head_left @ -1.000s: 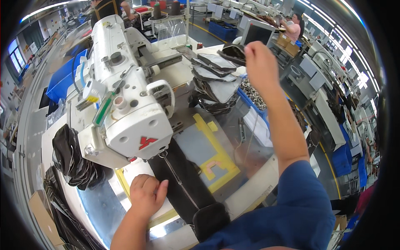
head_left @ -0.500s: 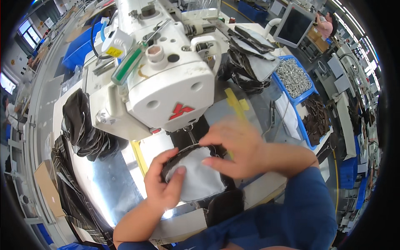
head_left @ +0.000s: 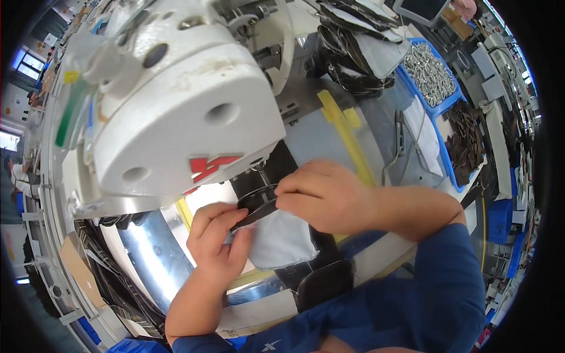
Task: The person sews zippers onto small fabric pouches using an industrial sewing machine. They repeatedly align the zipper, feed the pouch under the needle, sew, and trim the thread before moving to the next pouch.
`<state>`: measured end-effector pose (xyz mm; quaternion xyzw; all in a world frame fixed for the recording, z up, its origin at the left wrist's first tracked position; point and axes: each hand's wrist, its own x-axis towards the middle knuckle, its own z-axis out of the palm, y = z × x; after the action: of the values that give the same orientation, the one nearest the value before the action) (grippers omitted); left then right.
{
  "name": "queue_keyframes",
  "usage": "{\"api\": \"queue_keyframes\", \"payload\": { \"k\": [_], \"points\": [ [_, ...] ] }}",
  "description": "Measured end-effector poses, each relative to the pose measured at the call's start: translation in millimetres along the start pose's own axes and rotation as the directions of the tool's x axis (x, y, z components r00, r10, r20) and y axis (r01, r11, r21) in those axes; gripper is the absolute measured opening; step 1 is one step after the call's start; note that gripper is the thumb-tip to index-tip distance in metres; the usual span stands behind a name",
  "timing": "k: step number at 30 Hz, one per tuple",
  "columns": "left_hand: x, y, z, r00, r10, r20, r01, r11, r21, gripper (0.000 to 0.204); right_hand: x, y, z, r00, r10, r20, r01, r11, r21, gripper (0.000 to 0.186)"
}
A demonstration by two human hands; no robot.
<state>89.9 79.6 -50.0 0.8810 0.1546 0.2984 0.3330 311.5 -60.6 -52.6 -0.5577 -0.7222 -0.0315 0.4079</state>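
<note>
Just before the sewing machine (head_left: pixel 194 132), the zippered cloth piece (head_left: pixel 282 238) is pinched at both ends — left hand (head_left: pixel 216 238) gripping its left side, right hand (head_left: pixel 326 197) its right — apparently to keep it steady. Metal parts (head_left: pixel 431 75) sit right of the machine, presumably for easy reach.

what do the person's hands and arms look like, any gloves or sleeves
The left hand and right hand are ungloved, with no ring or watch visible. The forearms are bare. The right sleeve is dark blue and short, ending near the elbow; just the edge of a matching left sleeve shows.
</note>
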Motion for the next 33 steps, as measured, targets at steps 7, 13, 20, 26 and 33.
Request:
{"api": "queue_keyframes", "payload": {
  "k": [7, 13, 20, 26, 33],
  "points": [
    [-2, -5, 7, 0.996, 0.085, -0.015, -0.085, 0.995, -0.056, 0.030, -1, -6, -3, 0.998, 0.041, 0.054, -0.045, 0.996, 0.078, 0.021],
    [3, -3, -1, 0.997, 0.015, 0.078, -0.004, 0.990, -0.144, 0.021, 0, -3, 3, 0.991, 0.106, 0.076, -0.121, 0.969, 0.217, 0.017],
    [-1, -3, 5, 0.976, -0.179, 0.123, 0.211, 0.918, -0.337, 0.021, -2, -4, 5, 0.973, 0.192, 0.131, -0.222, 0.935, 0.278, 0.017],
    [0, -3, 9, 0.970, -0.183, 0.160, 0.230, 0.902, -0.364, 0.017, -2, -7, 6, 0.978, 0.152, 0.140, -0.185, 0.947, 0.263, 0.021],
    [0, 1, 10, 0.974, -0.178, 0.143, 0.213, 0.933, -0.291, 0.014, -1, -7, 9, 0.980, 0.143, 0.136, -0.174, 0.953, 0.248, 0.014]
  ]
}}
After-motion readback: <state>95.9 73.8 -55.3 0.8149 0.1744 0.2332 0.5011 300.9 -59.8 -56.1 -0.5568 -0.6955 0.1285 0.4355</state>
